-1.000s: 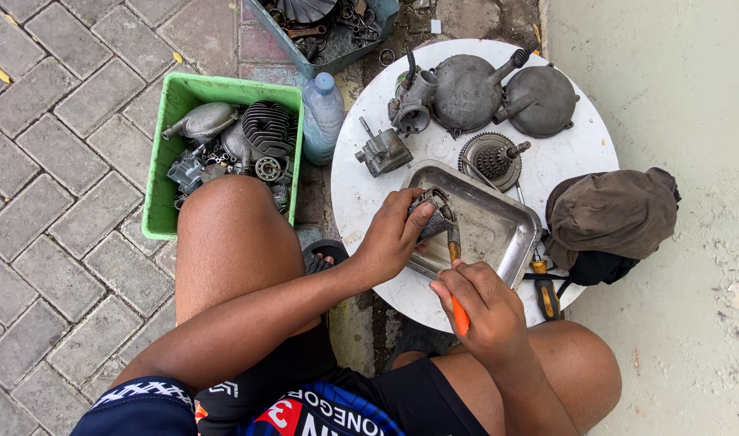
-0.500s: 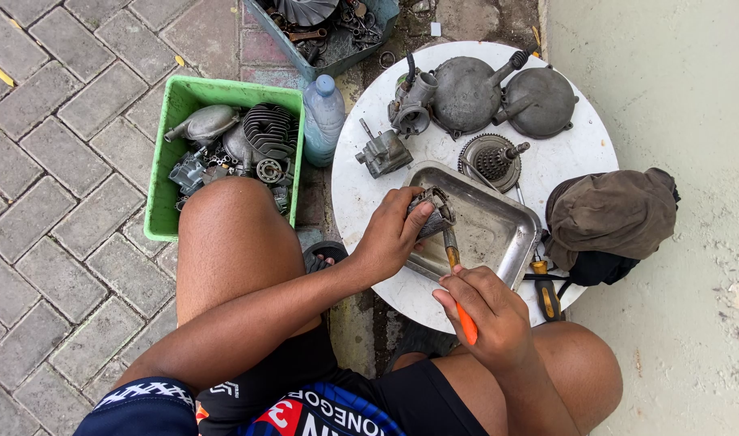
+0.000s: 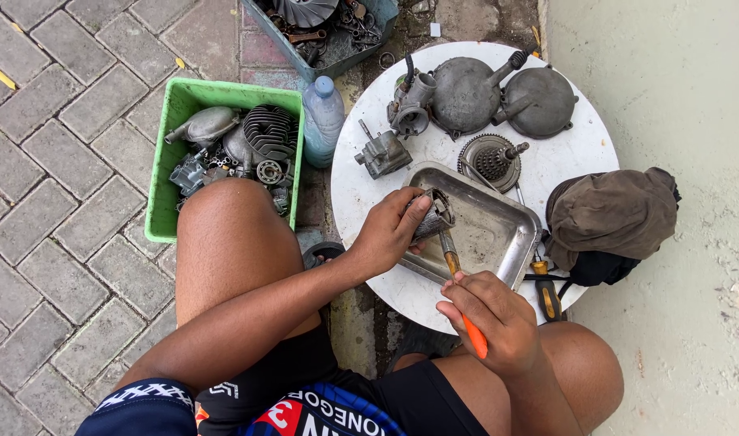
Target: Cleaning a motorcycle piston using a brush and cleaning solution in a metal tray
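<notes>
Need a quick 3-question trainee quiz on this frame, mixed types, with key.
1. True or false: the left hand holds a small metal engine part over the metal tray.
2. The right hand grips which tool? A) hammer B) orange-handled screwdriver C) pliers
3. Fill in: the green crate of engine parts sits on the ____ paving, beside the round white table.

Key: 1 true; 2 B; 3 brick

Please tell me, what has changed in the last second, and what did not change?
Almost nothing changed. The left hand still holds the small metal part over the steel tray, and the right hand still grips the orange-handled tool against it. The tool's tip shifted only slightly. The engine covers and green crate stayed put.
</notes>
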